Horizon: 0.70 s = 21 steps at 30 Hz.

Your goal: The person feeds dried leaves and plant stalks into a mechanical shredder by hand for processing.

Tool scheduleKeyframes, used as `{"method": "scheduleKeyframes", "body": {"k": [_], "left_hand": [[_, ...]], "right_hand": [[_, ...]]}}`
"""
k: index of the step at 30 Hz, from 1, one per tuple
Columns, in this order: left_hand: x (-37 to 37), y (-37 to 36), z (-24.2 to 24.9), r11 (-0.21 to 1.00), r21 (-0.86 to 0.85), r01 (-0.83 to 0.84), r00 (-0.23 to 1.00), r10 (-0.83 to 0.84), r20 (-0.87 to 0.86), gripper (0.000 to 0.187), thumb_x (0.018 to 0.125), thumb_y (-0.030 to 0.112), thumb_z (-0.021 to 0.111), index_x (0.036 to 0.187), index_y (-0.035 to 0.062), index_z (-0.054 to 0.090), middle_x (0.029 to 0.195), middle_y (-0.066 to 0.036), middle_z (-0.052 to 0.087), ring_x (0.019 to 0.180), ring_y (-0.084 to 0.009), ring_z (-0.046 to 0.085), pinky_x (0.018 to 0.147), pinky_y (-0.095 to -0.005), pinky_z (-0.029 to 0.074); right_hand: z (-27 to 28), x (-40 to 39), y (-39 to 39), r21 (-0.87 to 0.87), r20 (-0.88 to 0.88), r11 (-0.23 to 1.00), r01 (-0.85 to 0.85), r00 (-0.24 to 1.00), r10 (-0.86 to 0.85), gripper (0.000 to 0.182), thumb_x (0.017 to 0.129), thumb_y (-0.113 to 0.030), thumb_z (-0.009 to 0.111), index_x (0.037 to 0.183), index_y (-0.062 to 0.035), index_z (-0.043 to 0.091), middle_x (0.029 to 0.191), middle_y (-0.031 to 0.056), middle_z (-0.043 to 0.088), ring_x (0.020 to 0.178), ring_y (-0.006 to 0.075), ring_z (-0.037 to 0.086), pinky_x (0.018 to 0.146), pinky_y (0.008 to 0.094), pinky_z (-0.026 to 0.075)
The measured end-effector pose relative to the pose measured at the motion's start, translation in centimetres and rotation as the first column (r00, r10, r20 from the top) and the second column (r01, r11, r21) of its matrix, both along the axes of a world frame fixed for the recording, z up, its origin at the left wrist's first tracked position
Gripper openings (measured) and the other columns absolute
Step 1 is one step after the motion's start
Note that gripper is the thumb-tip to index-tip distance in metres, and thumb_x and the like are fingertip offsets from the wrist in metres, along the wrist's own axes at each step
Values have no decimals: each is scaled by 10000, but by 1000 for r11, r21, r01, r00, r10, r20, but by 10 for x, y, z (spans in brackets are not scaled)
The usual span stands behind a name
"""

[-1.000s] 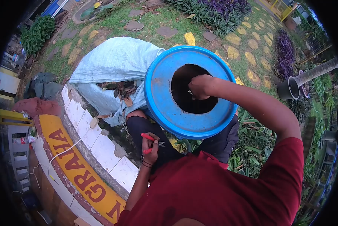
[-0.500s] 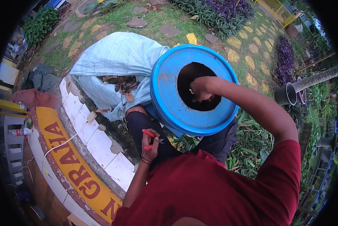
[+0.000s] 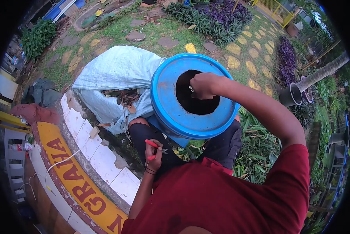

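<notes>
A blue plastic drum (image 3: 165, 111) stands between my knees, its round lid cut with a large dark hole (image 3: 198, 106). Over the far right part of that hole is my right hand (image 3: 204, 85), fingers curled closed, with a ring showing. What those fingers hold, if anything, is hidden. My left hand (image 3: 154, 156) rests by my left thigh, wrapped round red-handled pruning shears (image 3: 151, 143) whose metal tips point right. Left of the drum lies a pale woven sack (image 3: 118, 68), its opening showing dry leaves and brown scraps (image 3: 126, 98).
A low wall with white tiles (image 3: 99, 154) and a yellow lettered band (image 3: 71, 167) curves along my left. Cut green leaves (image 3: 257, 150) lie at right. Beyond the drum are grass, yellow stepping stones (image 3: 233, 62) and purple plants (image 3: 237, 15). A potted trunk (image 3: 292, 95) stands right.
My right hand has risen slightly out of the hole, toward its far edge. The drum sits a little further left and lower in view. My left hand keeps the shears.
</notes>
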<state>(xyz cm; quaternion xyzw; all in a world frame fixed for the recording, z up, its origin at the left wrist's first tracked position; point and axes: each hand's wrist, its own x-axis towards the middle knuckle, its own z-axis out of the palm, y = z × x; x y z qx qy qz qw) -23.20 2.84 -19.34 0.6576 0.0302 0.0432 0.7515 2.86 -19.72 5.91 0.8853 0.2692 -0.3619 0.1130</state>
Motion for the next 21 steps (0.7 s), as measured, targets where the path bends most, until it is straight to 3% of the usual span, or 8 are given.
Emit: {"method": "scheduleKeyframes", "body": {"k": [1, 3, 10, 12, 13, 15, 19, 21], "left_hand": [[0, 1, 0, 1000, 0, 6, 1000, -6, 8, 253, 914, -54, 518, 1145, 29, 460, 1022, -71, 536, 956, -134, 558, 888, -286, 462], [-1, 2, 1, 1000, 9, 21, 1000, -21, -13, 254, 915, -59, 513, 1148, 29, 461, 1024, -74, 537, 958, -135, 559, 887, -284, 462], [-1, -1, 3, 999, 24, 28, 1000, -27, -11, 280, 935, -60, 488, 1200, 23, 449, 1030, -77, 564, 935, -119, 569, 800, -245, 466], [1, -2, 6, 1000, 23, 21, 999, -20, -39, 278, 921, -66, 504, 1176, 31, 449, 1027, -74, 548, 944, -132, 564, 858, -266, 462], [3, -3, 7, 999, 26, 21, 999, -20, -41, 278, 921, -66, 504, 1176, 31, 449, 1027, -74, 548, 944, -132, 564, 858, -266, 462], [5, -5, 8, 999, 27, 29, 997, -27, -71, 282, 920, -68, 503, 1178, 32, 448, 1024, -74, 549, 942, -133, 566, 863, -266, 462], [12, -8, 5, 999, 44, 20, 997, -16, -74, 270, 919, -64, 507, 1166, 32, 454, 1019, -66, 547, 927, -122, 561, 833, -258, 464], [12, -8, -1, 993, 108, 41, 999, -42, 7, 256, 919, -53, 523, 1151, 38, 463, 1007, -50, 541, 901, -104, 551, 801, -251, 462]], "right_hand": [[15, -3, -5, 0, 8, 1000, 6, 1000, -6, 325, 906, -311, 638, 874, -6, 744, 936, 196, 737, 925, 341, 720, 782, 438, 571], [46, -10, -19, 321, 400, 941, -107, 916, -33, 386, 945, -353, 648, 829, -2, 760, 707, 128, 714, 718, 294, 721, 722, 426, 572], [108, -52, -85, 629, 351, 777, 21, 884, -308, 390, 969, -366, 643, 841, -14, 752, 638, 94, 660, 626, 183, 670, 602, 350, 507], [108, -66, -107, 796, 205, 594, 113, 874, -440, 403, 991, -359, 626, 838, -3, 736, 600, 46, 602, 554, 112, 580, 537, 284, 439], [108, -74, -119, 798, 202, 592, 114, 875, -441, 403, 991, -359, 626, 838, -3, 736, 600, 46, 602, 554, 112, 580, 537, 284, 439], [106, -90, -142, 862, -90, 364, 352, 814, -574, 391, 992, -375, 628, 861, -27, 752, 637, 49, 612, 585, 136, 605, 526, 313, 454], [62, -104, -183, 902, -128, 248, 354, 768, -628, 443, 1021, -371, 581, 800, -9, 709, 622, 23, 563, 546, 93, 558, 489, 257, 405], [58, -117, -194, 937, -302, -63, 344, 705, -641, 479, 1031, -376, 550, 753, -4, 666, 629, 32, 565, 508, 97, 524, 482, 259, 400]]}}
